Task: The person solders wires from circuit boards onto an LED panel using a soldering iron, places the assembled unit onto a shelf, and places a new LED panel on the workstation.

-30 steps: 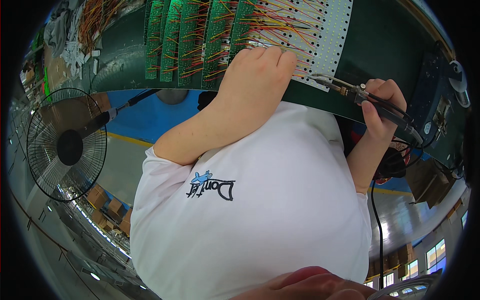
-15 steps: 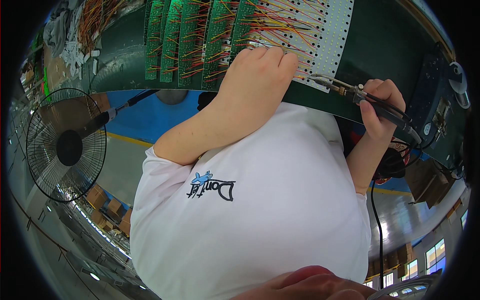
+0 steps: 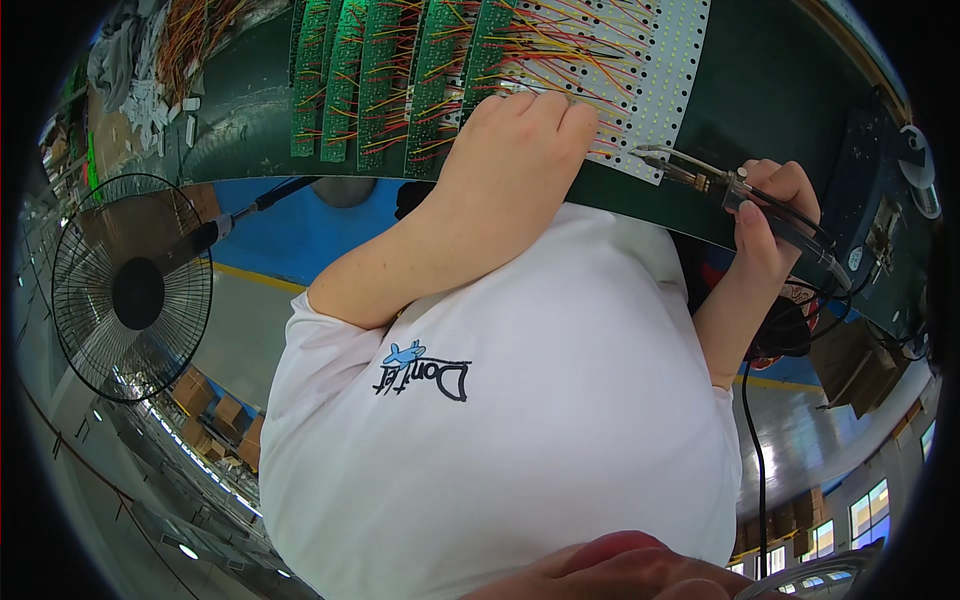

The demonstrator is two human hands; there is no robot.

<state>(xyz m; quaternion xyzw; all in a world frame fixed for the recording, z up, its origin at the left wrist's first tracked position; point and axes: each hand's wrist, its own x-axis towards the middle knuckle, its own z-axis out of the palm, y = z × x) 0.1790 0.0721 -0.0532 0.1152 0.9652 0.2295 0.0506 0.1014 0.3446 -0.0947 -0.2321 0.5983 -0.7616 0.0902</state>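
My right hand [image 3: 775, 212] is wrapped round a soldering iron [image 3: 738, 190] with a thin metal tube fixed alongside it. The iron points left, its tip close to the lower right corner of a white panel of small light dots [image 3: 672, 100]. Over the lower part of the panel lies my left hand [image 3: 530, 135], back up, with curled fingers. Its fingertips and whatever they pinch are hidden. Red and yellow wires [image 3: 575, 50] run from the panel to several narrow green circuit boards [image 3: 380, 90] standing in a row, left of and behind my left hand.
A dark green work table [image 3: 765, 90] carries the boards. At its right stands a dark blue box-shaped unit [image 3: 850, 200] near the iron's black cable. Bundled wires [image 3: 195, 40] and small white pieces [image 3: 150, 110] lie at the far left. A black fan [image 3: 135, 290] stands left of me.
My right hand has drawn the soldering iron slightly to the right, so its tip is farther from my left hand. The left hand has barely moved.
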